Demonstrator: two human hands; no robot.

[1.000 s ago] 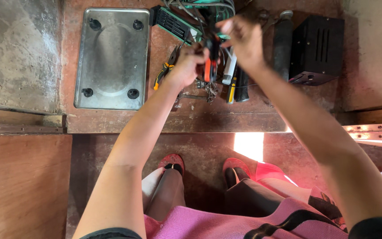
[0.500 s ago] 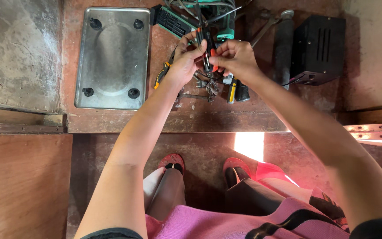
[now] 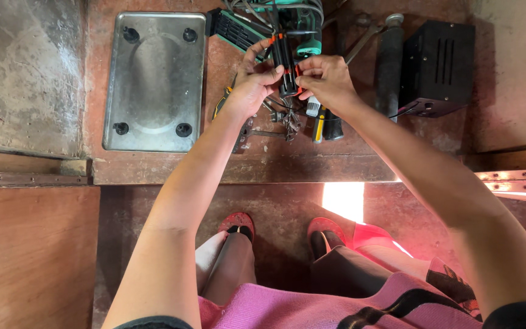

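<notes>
Right, both hands meet over the bench: left hand (image 3: 252, 85) and right hand (image 3: 326, 78) are pinched from opp. sides on a small black bundle w/ orange-red tips (image 3: 285, 67), held upright just above the reddish worktop (image 3: 263, 161), near its back edge. Fingertips of the two hands nearly touch around it. Directly under the hands lies a clutter of small metal bits (image 3: 287, 119), plus a yellow-and-black handled tool (image 3: 318, 125) just beside the right wrist. Behind the hands, a green device w/ grey wires (image 3: 302, 18). Left of them, well apart, a steel plate w/ four black feet (image 3: 153, 79). To the right, a dark cylinder (image 3: 389, 64), then a black vented box (image 3: 436, 67).
</notes>
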